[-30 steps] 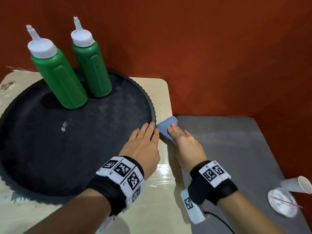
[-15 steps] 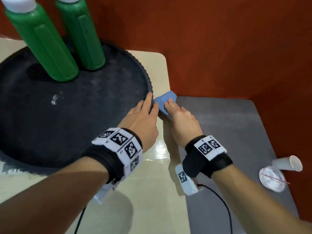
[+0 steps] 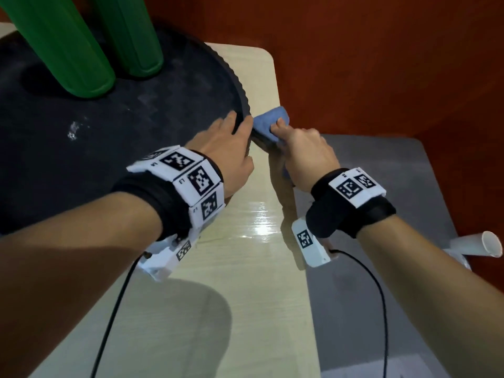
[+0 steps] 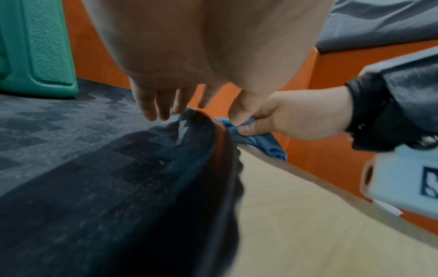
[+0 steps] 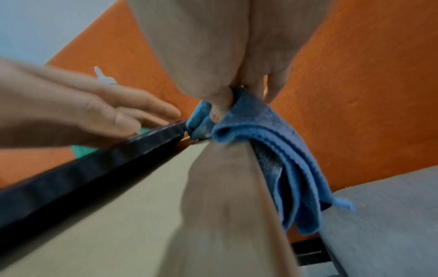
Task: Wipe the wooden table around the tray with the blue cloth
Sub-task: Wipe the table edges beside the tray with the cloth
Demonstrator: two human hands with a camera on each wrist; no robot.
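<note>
The round black tray (image 3: 81, 159) covers most of the pale wooden table (image 3: 245, 282). On the narrow strip of wood right of the tray, my right hand (image 3: 283, 132) pinches the folded blue cloth (image 3: 268, 122) between thumb and fingers and presses it against the tray's rim. In the right wrist view the blue cloth (image 5: 272, 131) hangs partly over the table's right edge. My left hand (image 3: 237, 124) holds the tray's rim just left of the cloth, fingers on the inside and one outside. The rim (image 4: 211, 135) looks slightly raised there.
Two green squeeze bottles (image 3: 68, 50) (image 3: 133, 36) stand on the tray's far side. A lower grey table (image 3: 409, 186) adjoins on the right, with a tipped paper cup (image 3: 477, 244) on it. An orange wall closes the back. Cables (image 3: 114, 309) trail from both wrists.
Both hands have slid along the tray's right rim toward the wall, taking the cloth with them. My left hand, flat on the tray before, now straddles the rim.
</note>
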